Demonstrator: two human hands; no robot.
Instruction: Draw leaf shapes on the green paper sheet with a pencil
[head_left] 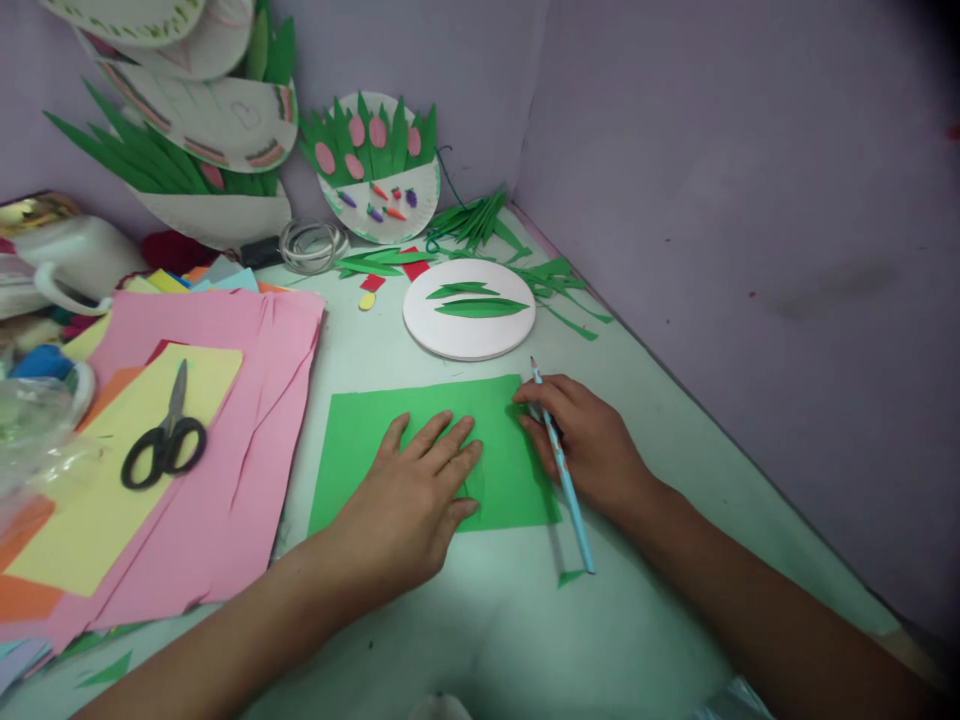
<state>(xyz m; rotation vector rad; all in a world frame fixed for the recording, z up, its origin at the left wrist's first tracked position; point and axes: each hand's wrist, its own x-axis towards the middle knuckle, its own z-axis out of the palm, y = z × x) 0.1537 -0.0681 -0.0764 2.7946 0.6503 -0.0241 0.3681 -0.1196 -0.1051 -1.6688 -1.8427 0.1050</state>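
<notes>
A sheet of green paper [352, 440] lies on the table before me. My left hand [424, 490] rests flat on it, fingers spread, and covers part of its middle. At the sheet's right edge, my right hand [592, 435] grips a light blue pencil [574, 505] with its dark tip pointing up and away. Beyond the sheet is a white disc [469, 338], perhaps a stack of paper plates, with green paper leaf strips [481, 308] on top.
To the left, black-handled scissors [176, 425] lie on yellow paper [82, 540] over pink sheets [277, 480]. Decorated paper plates [375, 215] lean against the purple wall [712, 200]. Green strips [480, 220] are heaped in the corner; a coiled cable [311, 245] sits at the back.
</notes>
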